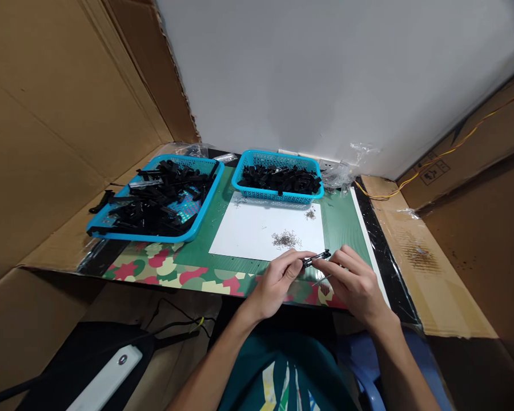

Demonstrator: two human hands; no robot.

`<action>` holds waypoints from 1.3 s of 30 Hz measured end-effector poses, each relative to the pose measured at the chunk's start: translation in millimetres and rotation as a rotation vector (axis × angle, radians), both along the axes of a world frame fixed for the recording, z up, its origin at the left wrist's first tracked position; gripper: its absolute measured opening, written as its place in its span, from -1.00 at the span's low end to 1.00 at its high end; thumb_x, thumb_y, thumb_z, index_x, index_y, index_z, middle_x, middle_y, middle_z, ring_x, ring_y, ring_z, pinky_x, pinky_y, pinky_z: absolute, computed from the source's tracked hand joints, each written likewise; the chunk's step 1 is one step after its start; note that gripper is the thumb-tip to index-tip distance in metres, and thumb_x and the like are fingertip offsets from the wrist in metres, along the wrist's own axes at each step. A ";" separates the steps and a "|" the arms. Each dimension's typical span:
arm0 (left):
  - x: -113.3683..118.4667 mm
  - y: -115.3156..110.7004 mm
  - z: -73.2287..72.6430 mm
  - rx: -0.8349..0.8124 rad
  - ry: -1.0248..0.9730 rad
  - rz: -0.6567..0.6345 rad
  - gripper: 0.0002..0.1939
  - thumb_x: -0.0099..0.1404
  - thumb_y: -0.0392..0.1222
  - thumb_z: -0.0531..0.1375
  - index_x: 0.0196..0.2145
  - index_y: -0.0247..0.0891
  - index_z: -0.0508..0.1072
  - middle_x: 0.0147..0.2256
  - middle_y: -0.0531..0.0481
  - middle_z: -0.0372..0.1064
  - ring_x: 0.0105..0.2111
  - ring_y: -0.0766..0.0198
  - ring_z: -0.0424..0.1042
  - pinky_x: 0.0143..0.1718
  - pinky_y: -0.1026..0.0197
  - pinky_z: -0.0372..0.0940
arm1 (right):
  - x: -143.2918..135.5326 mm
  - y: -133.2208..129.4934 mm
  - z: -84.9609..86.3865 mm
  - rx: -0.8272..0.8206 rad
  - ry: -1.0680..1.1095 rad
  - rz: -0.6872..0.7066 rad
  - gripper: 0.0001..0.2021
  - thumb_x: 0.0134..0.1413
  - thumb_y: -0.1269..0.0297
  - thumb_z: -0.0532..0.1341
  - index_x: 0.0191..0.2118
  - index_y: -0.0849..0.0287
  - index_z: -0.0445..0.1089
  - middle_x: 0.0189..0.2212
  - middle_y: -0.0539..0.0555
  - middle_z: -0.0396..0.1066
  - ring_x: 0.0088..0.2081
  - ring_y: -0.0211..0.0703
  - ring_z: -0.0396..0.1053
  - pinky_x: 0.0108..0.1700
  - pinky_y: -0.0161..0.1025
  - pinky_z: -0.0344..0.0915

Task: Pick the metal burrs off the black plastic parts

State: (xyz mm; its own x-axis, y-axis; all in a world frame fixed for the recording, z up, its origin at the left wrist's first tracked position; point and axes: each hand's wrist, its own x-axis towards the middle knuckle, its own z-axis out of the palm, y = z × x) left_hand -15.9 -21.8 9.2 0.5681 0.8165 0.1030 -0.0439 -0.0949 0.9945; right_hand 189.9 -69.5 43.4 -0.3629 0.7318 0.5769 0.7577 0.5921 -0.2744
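Note:
My left hand (276,282) is closed, pinching a slim black plastic part (317,258) between thumb and fingers just above the table's front edge. From the other side my right hand (354,279) meets the part, its fingertips against it. A thin metal tool (322,280) sticks out from under the right fingers toward the left; its full shape is hidden by the hand. Just beyond the hands, a pile of tiny metal pieces (285,238) lies on a white sheet (244,228); they look like small springs or pins.
A large blue basket (197,231) of black parts stands at the left, a smaller blue basket (278,195) of black parts behind the sheet. A smaller metal cluster (310,214) lies at the sheet's right. Clear plastic bags (340,174) and cardboard walls (475,200) border the table.

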 end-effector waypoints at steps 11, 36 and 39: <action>11.8 -2.2 -6.4 0.327 0.241 0.247 -0.90 0.46 -0.17 0.29 -0.09 -0.17 0.52 -0.18 0.03 0.51 -0.22 0.25 0.45 -0.17 0.26 0.31 | 8.8 1.7 -16.5 -0.150 0.077 -0.065 -0.85 0.40 0.47 0.21 -0.09 0.15 0.53 -0.41 0.05 0.31 -0.31 -0.08 0.23 -0.30 -0.18 0.22; 19.3 -8.4 -19.0 0.604 0.372 0.244 -0.84 0.37 -0.39 0.32 -0.11 -0.25 0.60 -0.16 -0.06 0.59 -0.11 0.11 0.52 -0.08 0.07 0.44 | -19.3 12.2 -20.9 -0.427 0.793 -0.335 -0.83 0.30 0.17 0.32 -0.27 0.14 0.50 -0.34 0.11 0.68 -0.27 -0.01 0.68 -0.22 -0.20 0.56; 19.6 -8.8 -19.7 0.604 0.371 0.244 -0.83 0.37 -0.40 0.31 -0.10 -0.25 0.59 -0.15 -0.07 0.58 -0.09 0.10 0.52 -0.07 0.06 0.44 | -23.6 12.7 -23.5 -0.405 0.694 -0.346 -0.78 0.40 0.17 0.22 -0.27 0.13 0.50 -0.30 0.12 0.68 -0.25 -0.04 0.67 -0.20 -0.21 0.54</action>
State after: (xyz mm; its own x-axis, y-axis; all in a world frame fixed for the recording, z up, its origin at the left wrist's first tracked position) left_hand 3.8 -30.5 -10.5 0.4627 0.7859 0.4102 0.3765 -0.5931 0.7116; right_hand 166.3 -56.9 20.0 0.2540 0.9324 0.2572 0.4608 0.1171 -0.8798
